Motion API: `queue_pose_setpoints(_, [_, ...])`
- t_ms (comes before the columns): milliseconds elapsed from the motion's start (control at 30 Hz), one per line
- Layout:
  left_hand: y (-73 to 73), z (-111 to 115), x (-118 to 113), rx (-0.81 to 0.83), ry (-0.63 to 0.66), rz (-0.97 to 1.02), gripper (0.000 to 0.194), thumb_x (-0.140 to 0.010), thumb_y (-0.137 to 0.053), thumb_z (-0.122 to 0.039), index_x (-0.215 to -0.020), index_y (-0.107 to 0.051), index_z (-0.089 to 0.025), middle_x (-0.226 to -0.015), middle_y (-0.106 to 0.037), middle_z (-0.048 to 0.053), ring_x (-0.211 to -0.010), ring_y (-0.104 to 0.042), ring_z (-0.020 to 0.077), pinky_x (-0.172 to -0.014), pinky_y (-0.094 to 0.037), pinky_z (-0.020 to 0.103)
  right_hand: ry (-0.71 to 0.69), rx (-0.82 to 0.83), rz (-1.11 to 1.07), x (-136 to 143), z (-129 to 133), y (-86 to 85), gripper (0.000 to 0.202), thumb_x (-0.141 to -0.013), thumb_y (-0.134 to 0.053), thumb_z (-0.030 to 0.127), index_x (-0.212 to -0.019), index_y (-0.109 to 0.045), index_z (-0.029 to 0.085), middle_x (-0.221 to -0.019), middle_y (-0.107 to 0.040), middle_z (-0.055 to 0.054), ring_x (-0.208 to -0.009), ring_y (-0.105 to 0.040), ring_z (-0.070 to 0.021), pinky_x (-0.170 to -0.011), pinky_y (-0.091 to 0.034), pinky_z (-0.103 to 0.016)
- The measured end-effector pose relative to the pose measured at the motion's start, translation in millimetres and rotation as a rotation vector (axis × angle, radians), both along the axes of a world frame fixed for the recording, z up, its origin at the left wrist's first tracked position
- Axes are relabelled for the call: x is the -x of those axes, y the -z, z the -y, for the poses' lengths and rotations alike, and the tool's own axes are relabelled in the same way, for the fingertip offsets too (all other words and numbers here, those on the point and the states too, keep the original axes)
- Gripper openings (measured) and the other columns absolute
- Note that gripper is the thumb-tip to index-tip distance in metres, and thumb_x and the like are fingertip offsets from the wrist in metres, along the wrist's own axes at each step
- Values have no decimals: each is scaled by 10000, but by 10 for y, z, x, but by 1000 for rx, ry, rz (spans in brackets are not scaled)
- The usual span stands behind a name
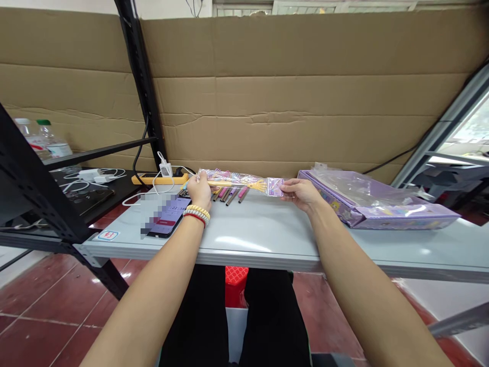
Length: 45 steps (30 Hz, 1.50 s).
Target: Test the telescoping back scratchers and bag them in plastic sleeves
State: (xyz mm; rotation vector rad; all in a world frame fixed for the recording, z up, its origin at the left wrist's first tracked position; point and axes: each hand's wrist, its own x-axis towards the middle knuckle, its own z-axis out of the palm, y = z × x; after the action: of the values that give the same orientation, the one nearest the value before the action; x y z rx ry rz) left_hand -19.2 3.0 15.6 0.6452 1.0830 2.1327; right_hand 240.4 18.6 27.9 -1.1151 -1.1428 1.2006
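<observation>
Stretched level above the table is a yellow back scratcher (256,185) with a hand-shaped end, inside a clear plastic sleeve with a purple card at its right end. My left hand (199,191) is closed round the sleeve's left end. At the other end, my right hand (300,193) pinches the purple card between thumb and fingers. Just behind and below the sleeve lie several thin rods (231,197) in pink, purple and yellow with metal ends, partly covered by it. To the right of my right hand rests an open purple box (397,216) with clear plastic on it.
A phone (168,216) with a lit screen lies by my left wrist. Behind it are a yellow power strip (147,179) and a white charger (165,168) with cables. A black shelf post (139,76) stands left. Cardboard (267,97) walls off the back.
</observation>
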Motion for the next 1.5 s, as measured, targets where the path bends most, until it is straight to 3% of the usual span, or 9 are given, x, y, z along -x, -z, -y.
queue_pose_setpoints(133, [10, -3, -5, 2, 34, 3, 196, -847, -568, -237, -683, -497, -156, -615, -519, -29, -476, -519, 78, -532, -541, 255, -116, -16, -27, 4, 57, -38, 205, -645, -763, 281, -743, -625, 165, -678, -649, -47, -558, -588, -136, -440, -496, -236])
queue_pose_setpoints(267, [11, -10, 3, -4, 17, -5, 189, -851, -564, -244, -698, -498, -154, -618, -531, -29, -476, -528, 78, -524, -536, 247, -385, 5, -78, 38, 145, -99, 474, -806, -484, 597, -942, -654, 175, -844, -688, -117, -777, -653, -235, -615, -548, -382])
queue_pose_setpoints(500, [6, -8, 12, 4, 35, 20, 188, -846, -577, -259, -712, -494, -157, -626, -538, -30, -480, -531, 78, -544, -538, 253, -388, -86, -169, 89, 87, -12, 301, -762, -618, 258, -1058, -638, 205, -912, -706, -71, -771, -651, -187, -612, -527, -322])
queue_pose_setpoints(733, [14, -9, 4, 16, -10, -34, 194, -825, -599, -258, -692, -499, -159, -603, -525, -36, -499, -536, 88, -549, -542, 263, -193, -67, 36, 191, -22, 94, 202, -687, -635, 95, -883, -666, 128, -647, -652, -42, -536, -596, -150, -489, -533, -301])
queue_pose_setpoints(1000, [-4, 9, -12, 29, 17, -26, 175, -824, -597, -254, -701, -517, -158, -608, -547, -26, -473, -542, 86, -501, -532, 244, -23, -125, 105, 197, -10, 83, 230, -571, -680, 30, -778, -640, 122, -600, -634, -29, -501, -576, -145, -446, -531, -286])
queue_pose_setpoints(1167, [88, -11, -15, 223, 108, -196, 210, -791, -619, -280, -625, -561, -164, -468, -535, 9, -359, -509, 114, -340, -395, 195, 182, -177, 133, 155, -88, 96, 250, -584, -633, 49, -811, -615, 152, -600, -581, 8, -472, -531, -114, -371, -464, -231])
queue_pose_setpoints(1267, [169, -72, 5, 253, 32, -355, 278, -756, -644, -314, -535, -535, -186, -404, -497, 15, -342, -491, 133, -312, -327, 197, 286, -283, 157, 136, -142, 140, 343, -602, -600, 66, -916, -564, 199, -542, -509, 64, -425, -470, -94, -361, -428, -209])
queue_pose_setpoints(1367, [197, -113, 15, 206, -53, -378, 273, -769, -628, -340, -557, -534, -196, -453, -524, 20, -429, -537, 150, -379, -379, 212, 319, -407, 317, 138, -167, 185, 235, -631, -585, 117, -846, -558, 208, -545, -492, 71, -384, -439, -79, -354, -385, -204])
queue_pose_setpoints(1500, [127, -48, -19, 214, 119, -305, 303, -830, -573, -375, -607, -492, -188, -466, -483, -21, -392, -468, 106, -381, -344, 195, 352, -395, 399, 123, -216, 223, 47, -642, -567, 155, -685, -560, 172, -553, -505, 48, -377, -474, -81, -373, -377, -212])
